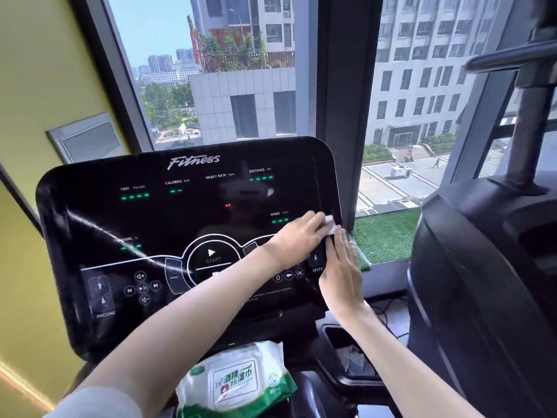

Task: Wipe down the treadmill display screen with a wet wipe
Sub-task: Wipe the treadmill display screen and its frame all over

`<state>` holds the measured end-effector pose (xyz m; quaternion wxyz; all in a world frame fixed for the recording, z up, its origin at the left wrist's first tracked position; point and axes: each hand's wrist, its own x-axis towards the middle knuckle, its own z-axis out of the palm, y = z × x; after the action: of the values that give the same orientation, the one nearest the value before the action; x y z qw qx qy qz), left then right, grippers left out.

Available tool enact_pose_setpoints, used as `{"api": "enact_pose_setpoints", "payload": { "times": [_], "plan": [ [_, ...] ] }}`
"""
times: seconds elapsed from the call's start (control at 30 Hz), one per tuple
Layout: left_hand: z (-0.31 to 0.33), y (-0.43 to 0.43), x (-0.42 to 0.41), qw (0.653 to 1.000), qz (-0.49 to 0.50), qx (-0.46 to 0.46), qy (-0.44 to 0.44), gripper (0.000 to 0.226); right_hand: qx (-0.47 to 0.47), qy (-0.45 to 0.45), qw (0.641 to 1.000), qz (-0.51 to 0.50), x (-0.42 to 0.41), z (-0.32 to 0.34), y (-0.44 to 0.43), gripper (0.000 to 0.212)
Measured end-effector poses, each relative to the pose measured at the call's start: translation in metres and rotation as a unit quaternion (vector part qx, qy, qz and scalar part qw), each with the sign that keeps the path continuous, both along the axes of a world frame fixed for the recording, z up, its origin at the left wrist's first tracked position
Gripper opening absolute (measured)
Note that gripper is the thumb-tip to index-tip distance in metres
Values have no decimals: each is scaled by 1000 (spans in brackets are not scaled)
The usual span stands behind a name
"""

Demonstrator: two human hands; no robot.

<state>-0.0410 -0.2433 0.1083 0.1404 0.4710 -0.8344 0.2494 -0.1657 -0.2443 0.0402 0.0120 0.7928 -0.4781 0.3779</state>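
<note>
The black glossy treadmill display screen (168, 218) fills the middle of the view, with green readouts and a round START button. My left hand (297, 239) reaches across it and presses a small white wet wipe (330, 223) against the screen's right edge, near the SPEED readout. My right hand (342, 270) lies flat, fingers straight, on the right rim of the console just below the wipe, over the SPEED arrows. A pale smear streak crosses the screen's left half.
A green and white pack of wet wipes (238, 378) lies on the console shelf below the screen. A cup holder (351, 354) with crumpled material sits to its right. A dark machine (488, 282) stands at right, windows behind, yellow wall at left.
</note>
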Motion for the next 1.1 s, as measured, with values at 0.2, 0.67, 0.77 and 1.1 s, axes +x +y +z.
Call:
{"api": "enact_pose_setpoints", "payload": {
  "times": [0.2,0.67,0.77,1.1],
  "plan": [
    [54,-4,58,982,98,-95,131,60,-1,21,1000,4,3,-2,7,76],
    [43,42,114,917,197,-182,297,52,7,57,998,36,34,10,23,84],
    [14,52,92,962,152,-134,183,63,3,73,996,53,45,9,31,84],
    [34,90,157,868,278,-253,324,52,-5,64,993,98,69,4,48,81]
  ]
}}
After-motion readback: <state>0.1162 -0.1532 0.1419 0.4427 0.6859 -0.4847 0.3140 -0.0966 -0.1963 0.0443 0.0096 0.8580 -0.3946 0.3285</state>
